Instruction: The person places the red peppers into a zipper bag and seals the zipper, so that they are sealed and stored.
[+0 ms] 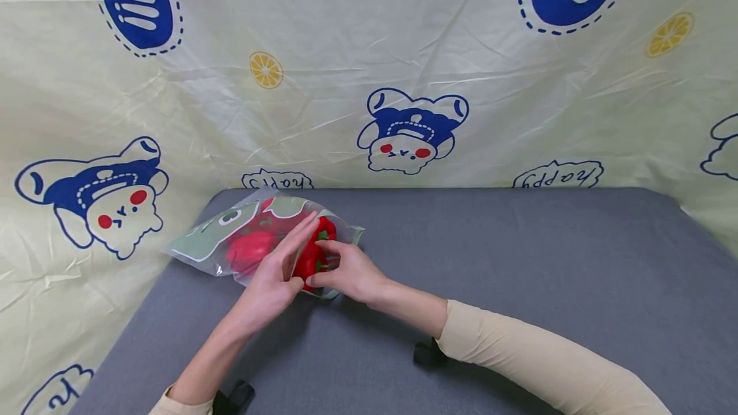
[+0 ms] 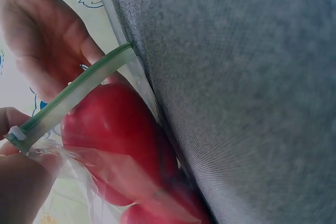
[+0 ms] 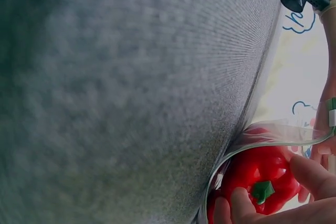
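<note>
A clear zip bag (image 1: 213, 235) with a pale green print lies on its side at the table's left, holding several red bell peppers (image 1: 250, 252). My left hand (image 1: 271, 277) is at the bag's mouth, its thumb and a finger pinching the rim beside the white slider (image 2: 17, 132). In the mouth sits a red bell pepper (image 3: 281, 169) with its green stem facing outward. The thumb and fingers of my right hand (image 1: 357, 274) grip this pepper around its stem end. In the left wrist view, the green zip strip (image 2: 76, 87) crosses in front of the right hand.
The grey table (image 1: 490, 274) stretches away to the right of the bag. Behind it hangs a pale printed sheet (image 1: 323, 127) with cartoon figures. A black wrist mount (image 1: 429, 354) sits under the right forearm, another (image 1: 235, 397) by the left wrist.
</note>
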A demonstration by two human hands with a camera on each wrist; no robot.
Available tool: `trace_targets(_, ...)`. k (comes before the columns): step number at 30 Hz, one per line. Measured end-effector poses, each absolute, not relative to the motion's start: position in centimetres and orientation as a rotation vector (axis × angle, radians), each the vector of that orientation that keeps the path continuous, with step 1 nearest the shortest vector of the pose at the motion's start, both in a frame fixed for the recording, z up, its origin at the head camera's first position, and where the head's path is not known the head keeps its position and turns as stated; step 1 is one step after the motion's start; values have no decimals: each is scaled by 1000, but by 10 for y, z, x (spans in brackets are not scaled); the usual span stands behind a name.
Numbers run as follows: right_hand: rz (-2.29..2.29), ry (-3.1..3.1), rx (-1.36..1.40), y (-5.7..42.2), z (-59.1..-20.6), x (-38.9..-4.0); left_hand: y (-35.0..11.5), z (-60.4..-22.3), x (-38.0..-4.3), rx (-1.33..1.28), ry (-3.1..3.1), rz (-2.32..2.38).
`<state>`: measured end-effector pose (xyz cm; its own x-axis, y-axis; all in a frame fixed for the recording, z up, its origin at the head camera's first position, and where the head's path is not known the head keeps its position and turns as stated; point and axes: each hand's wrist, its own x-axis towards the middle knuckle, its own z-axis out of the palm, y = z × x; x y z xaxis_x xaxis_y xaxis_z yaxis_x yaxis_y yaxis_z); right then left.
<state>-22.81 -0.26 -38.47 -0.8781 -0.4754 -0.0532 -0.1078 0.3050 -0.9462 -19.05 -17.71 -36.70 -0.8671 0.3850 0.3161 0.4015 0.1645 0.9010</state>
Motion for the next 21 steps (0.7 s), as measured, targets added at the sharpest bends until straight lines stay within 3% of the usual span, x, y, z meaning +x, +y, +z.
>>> trace_targets(21,-1549,2419,-578,-11,-386,-237,-176,-365,-189,-826,-2377,-1933)
